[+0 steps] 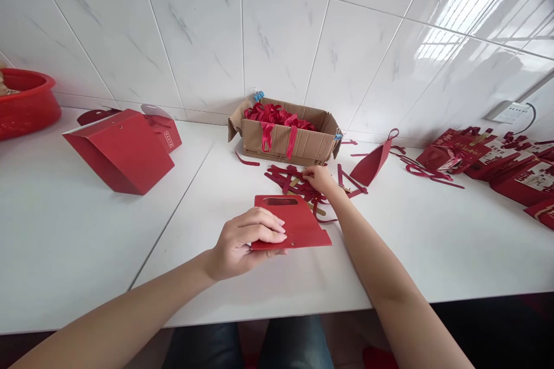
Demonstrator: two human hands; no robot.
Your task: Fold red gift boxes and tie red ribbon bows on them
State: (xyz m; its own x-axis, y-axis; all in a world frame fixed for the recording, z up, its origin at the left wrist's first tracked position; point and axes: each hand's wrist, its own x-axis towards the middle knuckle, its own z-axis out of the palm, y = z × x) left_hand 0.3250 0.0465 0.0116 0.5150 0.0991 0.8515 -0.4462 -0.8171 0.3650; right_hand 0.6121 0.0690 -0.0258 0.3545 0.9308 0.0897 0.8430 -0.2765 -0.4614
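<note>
Near the front of the table, my left hand holds a folded red paper gift box, thumb underneath and fingers on top. The gift box has a rounded slot along its upper edge and a small hole near its lower edge. My right hand reaches past it into a loose pile of dark red straps. Its fingertips are pinched together on a strap there, though they partly hide it. A few gold strips lie among the straps.
Behind the pile stands an open cardboard box filled with red ribbons. Red gift boxes sit at left, near a red basin. A pointed red piece stands right of the pile; decorated red boxes line the right.
</note>
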